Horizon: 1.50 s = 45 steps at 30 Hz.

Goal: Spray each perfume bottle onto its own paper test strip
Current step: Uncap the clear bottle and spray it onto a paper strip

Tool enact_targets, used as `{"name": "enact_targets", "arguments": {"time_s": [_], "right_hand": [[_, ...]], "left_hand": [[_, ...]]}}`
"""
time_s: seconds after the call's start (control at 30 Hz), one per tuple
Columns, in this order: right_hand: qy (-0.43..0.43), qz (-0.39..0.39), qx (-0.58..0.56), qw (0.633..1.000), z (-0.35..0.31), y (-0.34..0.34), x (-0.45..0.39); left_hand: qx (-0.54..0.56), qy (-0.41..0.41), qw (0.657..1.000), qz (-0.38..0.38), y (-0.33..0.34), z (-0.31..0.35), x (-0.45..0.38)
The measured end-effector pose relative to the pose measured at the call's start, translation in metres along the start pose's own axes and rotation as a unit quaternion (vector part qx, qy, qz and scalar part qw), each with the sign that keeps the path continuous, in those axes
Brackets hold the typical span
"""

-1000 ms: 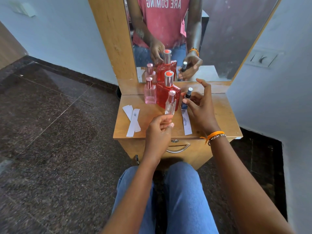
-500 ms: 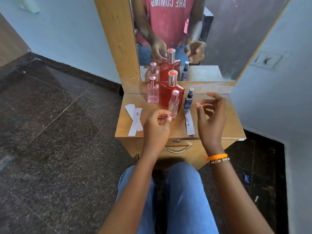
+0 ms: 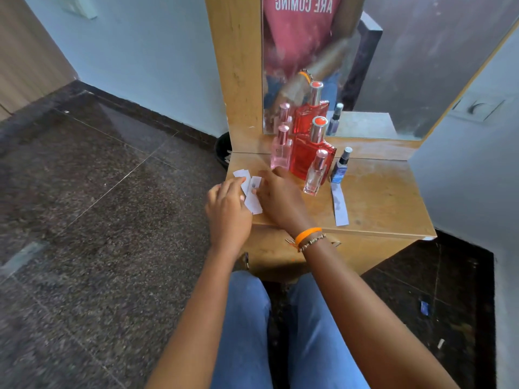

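**Now: both hands at the loose strips**

Bench (image 3: 379, 197) carries four bottles (image 3: 310, 158): glass, fragile, best held by the body. Strips (image 3: 252, 202): one by the blue bottle, at least two at left, light and floppy, lifted by an edge. Left hand (image 3: 227, 211) and right hand (image 3: 280, 197) touch them; pinch unclear.

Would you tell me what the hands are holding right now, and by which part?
No bottle. Both hands are on the loose paper strips at their upper ends; an actual pinch cannot be told.
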State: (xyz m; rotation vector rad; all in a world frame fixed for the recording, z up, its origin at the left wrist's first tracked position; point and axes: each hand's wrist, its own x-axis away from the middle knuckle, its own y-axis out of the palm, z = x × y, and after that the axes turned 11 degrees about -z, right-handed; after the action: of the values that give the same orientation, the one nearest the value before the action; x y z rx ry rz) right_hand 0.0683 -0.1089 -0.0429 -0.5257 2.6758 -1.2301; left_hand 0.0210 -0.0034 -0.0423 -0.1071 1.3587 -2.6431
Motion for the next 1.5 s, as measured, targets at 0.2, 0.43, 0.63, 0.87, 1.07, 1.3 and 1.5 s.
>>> {"name": "enact_targets", "arguments": {"time_s": [0.2, 0.43, 0.63, 0.87, 1.07, 1.3, 1.5], "right_hand": [[0.031, -0.013, 0.049, 0.998, 0.0, 0.005, -0.013], [0.001, 0.022, -0.011, 1.0, -0.001, 0.005, -0.01], [0.003, 0.064, -0.162, 0.985, -0.003, 0.003, 0.002], [-0.017, 0.137, -0.23, 0.963, -0.006, 0.0, 0.024], [-0.019, 0.163, -0.266, 0.95, -0.004, -0.011, 0.046], [-0.049, 0.094, -0.292, 0.95, 0.01, -0.032, 0.072], [-0.023, 0.047, -0.323, 0.945, 0.031, -0.043, 0.093]], "left_hand": [[-0.053, 0.006, 0.998, -0.033, 0.007, -0.008, -0.003], [-0.021, 0.018, 0.999, -0.034, 0.007, -0.012, -0.004], [-0.023, 0.023, 0.999, -0.042, 0.007, -0.012, -0.006], [0.017, 0.049, 0.998, -0.037, 0.008, -0.013, -0.008], [0.102, 0.079, 0.989, 0.069, -0.001, 0.005, 0.002], [0.279, 0.062, 0.955, -0.074, -0.003, 0.039, 0.01], [0.376, 0.027, 0.919, -0.114, 0.012, 0.053, 0.017]]}}
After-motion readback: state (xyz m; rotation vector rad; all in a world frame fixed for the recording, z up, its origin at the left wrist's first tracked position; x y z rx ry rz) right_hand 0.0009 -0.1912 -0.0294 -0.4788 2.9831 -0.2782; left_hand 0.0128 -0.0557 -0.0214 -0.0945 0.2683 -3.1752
